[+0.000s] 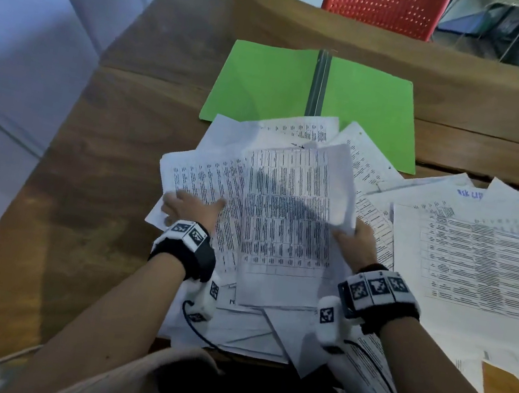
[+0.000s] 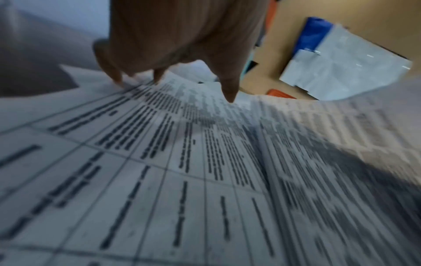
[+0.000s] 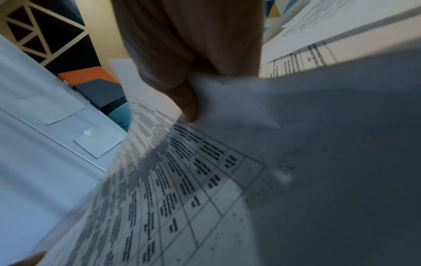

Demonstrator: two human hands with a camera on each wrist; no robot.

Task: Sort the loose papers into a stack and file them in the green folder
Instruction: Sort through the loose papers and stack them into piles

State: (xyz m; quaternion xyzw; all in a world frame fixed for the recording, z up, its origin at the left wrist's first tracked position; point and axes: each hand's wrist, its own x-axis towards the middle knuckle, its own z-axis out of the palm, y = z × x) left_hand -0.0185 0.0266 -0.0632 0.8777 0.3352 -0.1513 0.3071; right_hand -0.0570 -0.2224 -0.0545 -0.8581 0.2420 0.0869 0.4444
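Observation:
A green folder [image 1: 268, 83] lies open on the wooden table [image 1: 97, 145], beyond a messy pile of printed papers [image 1: 293, 141]. My right hand [image 1: 355, 236] pinches the right edge of a printed sheet [image 1: 288, 220] and holds it lifted over the pile; in the right wrist view the thumb [image 3: 189, 106] lies on top of that sheet [image 3: 182, 180]. My left hand [image 1: 188, 204] rests with fingers spread on another printed sheet [image 1: 201, 174] at the pile's left. In the left wrist view its fingertips [image 2: 229, 93] touch this sheet [image 2: 159, 162].
More printed papers [image 1: 477, 262] spread over the right side of the table, with a brown envelope corner [image 1: 508, 391] at the near right. A red chair [image 1: 384, 3] stands behind the far table edge. Bare wood shows on the table's left.

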